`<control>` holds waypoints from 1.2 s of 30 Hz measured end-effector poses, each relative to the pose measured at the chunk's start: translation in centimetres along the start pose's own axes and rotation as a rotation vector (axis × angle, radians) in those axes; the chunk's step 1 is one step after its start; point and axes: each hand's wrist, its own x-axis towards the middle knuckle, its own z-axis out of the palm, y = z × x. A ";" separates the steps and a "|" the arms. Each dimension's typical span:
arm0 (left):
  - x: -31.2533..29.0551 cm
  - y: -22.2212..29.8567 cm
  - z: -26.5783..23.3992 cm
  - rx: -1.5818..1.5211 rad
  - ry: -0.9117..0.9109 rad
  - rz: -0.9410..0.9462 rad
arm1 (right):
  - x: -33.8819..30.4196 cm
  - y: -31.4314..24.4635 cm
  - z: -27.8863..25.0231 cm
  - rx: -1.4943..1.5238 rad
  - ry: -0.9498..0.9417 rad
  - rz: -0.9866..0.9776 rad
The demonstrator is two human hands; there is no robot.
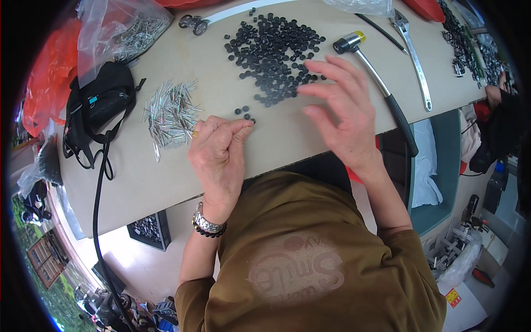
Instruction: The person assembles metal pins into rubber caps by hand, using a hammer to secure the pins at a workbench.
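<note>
My left hand (220, 145) is closed in a pinch over the near part of the table, with a small round black wheel (253, 120) at the tips of its thumb and forefinger. Two or three loose black wheels (246, 116) lie just beyond those fingertips. To its left spreads a pile of thin silvery metal pins (170, 113). My right hand (345, 110) hovers with fingers spread, holding nothing that I can see. Past its fingers lies a large heap of small black wheels (271, 47).
A black-handled mallet (381, 77) and an adjustable wrench (415, 61) lie at the right. A black pouch (99, 102) with a cord and a clear bag of pins (141, 39) sit at the left. A wheeled axle piece (193, 24) rests at the back.
</note>
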 end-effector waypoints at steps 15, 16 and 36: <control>-1.2 0.5 -0.4 0.107 0.020 0.063 | 2.2 -1.6 3.3 -0.144 -0.185 -0.143; -1.3 0.5 -0.5 0.099 0.019 0.065 | 2.1 -1.6 3.2 -0.128 -0.197 -0.120; -1.4 0.0 -0.5 0.049 0.063 0.084 | 1.3 -4.3 3.9 0.108 -0.193 -0.141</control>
